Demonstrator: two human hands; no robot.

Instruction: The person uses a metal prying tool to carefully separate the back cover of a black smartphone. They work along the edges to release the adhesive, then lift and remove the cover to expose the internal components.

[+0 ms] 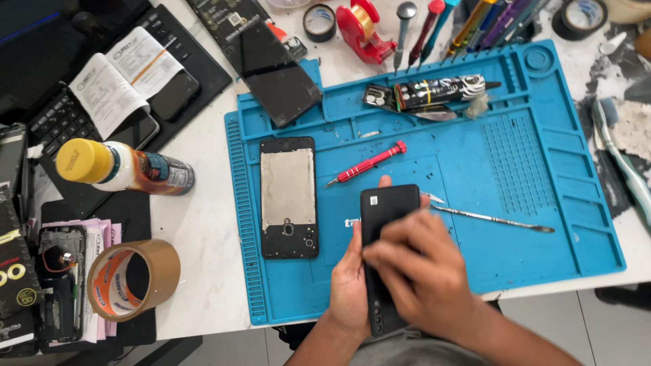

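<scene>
**Black phone gripped in both hands over the blue mat**

The blue silicone work mat [515,224], ribbed along its left edge and moulded with small trays and a studded grid, covers the middle of the white table [203,224]. At the mat's near edge, both hands close around a slim black phone [388,207] with a smooth matte back, held upright on its long axis. The left hand [349,285] cups it from beneath, thumb up along the left side; the right hand [420,271] wraps over its lower half, fingers pressing the back.

On the mat's left part lies an opened phone frame [289,196], black-rimmed with a dull grey metal plate. A glossy black screen panel [272,71] overhangs the mat's top-left corner. Right of the held phone rests a thin steel spudger [495,218]; above it, a red-handled screwdriver [369,163]. Off the mat's left edge sit a brown tape roll [132,279] and a yellow-capped bottle [122,168].
</scene>
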